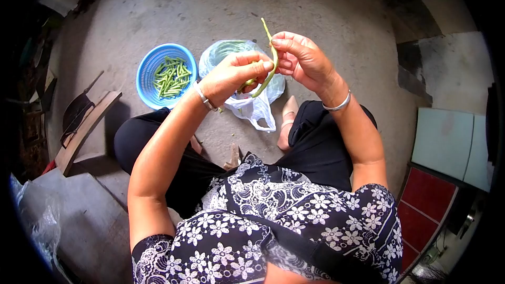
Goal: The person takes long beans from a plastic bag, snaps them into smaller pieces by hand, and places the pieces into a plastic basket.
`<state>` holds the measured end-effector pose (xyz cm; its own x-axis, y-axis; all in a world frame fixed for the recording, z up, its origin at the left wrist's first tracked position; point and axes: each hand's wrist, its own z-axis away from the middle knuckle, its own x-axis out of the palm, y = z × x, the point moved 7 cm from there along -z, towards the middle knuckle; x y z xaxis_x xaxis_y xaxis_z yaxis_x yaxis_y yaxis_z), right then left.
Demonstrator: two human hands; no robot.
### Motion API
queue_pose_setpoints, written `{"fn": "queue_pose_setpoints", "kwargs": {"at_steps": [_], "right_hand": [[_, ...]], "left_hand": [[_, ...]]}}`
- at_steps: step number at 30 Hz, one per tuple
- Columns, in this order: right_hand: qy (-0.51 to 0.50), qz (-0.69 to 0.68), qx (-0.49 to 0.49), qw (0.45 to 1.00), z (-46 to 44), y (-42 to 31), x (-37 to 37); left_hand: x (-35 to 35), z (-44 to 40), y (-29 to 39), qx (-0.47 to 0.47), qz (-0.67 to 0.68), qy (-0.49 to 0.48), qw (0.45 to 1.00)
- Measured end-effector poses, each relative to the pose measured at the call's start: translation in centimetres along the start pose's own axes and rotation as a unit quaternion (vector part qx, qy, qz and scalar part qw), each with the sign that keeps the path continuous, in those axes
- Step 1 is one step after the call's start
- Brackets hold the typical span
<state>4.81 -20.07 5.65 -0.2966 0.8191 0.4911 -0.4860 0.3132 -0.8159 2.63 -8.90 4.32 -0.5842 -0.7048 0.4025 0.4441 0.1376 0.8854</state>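
A long green bean (274, 62) is held upright and slightly bent between my two hands. My left hand (243, 73) is closed, its thumb and fingers pinching the bean's lower part, with more green pieces tucked in the palm. My right hand (301, 59) grips the same bean higher up between thumb and fingertips. Beneath both hands lies a thin translucent plastic bag (259, 110), with green showing inside. To its left, a round blue plastic basket (145, 66) contains several short pieces of green bean (171, 80).
Grey concrete floor (336, 16) surrounds the basket and bag. A wooden plank (87, 131) leans at the left. Crumpled clear plastic (44, 221) lies at lower left. Pale green and red panels (442, 142) stand at the right.
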Motion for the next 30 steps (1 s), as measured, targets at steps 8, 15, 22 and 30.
{"fn": "queue_pose_setpoints", "kwargs": {"at_steps": [8, 15, 22, 30], "right_hand": [[0.029, -0.042, -0.030, 0.998, -0.1, 0.4, -0.4], [0.116, 0.070, -0.175, 0.975, 0.6, -0.1, -0.3], [0.081, 0.050, -0.114, 0.989, 0.6, -0.5, 0.2], [0.050, 0.070, -0.032, 0.996, 0.2, 0.5, 0.3]], "left_hand": [[-1.1, -0.2, -0.3, 0.021, -0.001, 0.094, 0.995], [-3.9, -1.1, -1.9, 0.049, 0.135, 0.212, 0.967], [-5.7, -0.4, -1.4, 0.034, 0.204, 0.272, 0.940], [-2.0, -0.6, -0.5, -0.006, 0.051, 0.090, 0.995]]}}
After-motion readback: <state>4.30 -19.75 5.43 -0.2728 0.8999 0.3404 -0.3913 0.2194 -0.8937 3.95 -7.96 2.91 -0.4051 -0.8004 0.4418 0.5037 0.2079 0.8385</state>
